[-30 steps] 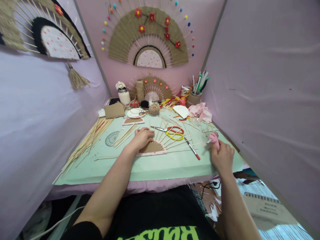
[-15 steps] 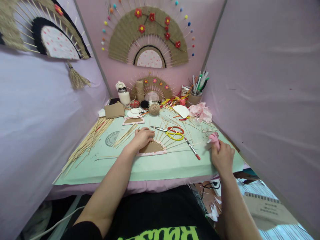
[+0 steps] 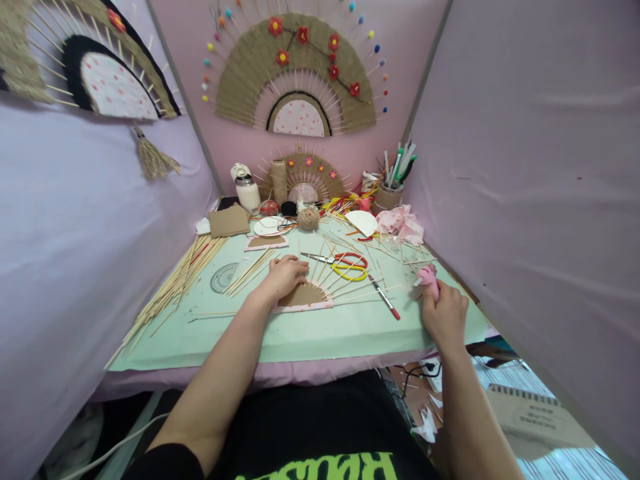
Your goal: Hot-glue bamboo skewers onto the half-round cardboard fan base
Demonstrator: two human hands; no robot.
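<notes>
My two bare hands are at work over a pale green tabletop. Just in front of me lies a brown cardboard half-circle, flat, its straight edge towards me and trimmed with pink-spotted fabric. Thin wooden sticks fan out from its curved edge, away from me and to the right.

My left hand lies palm down over the left part of the half-circle, fingers bent; I cannot tell whether they pinch a stick underneath. My right hand, well apart near the right edge, is wrapped around the handle of a pink glue gun, its pale nozzle pointing left.

Scissors with one red and one yellow handle lie just beyond the half-circle, among the sticks. A marker with red ends lies between the scissors and my right hand. To the left are a clear protractor and a long heap of loose sticks. Farther back sits a ball of twine. On the pink back wall hangs a large tan fan with red flowers.
</notes>
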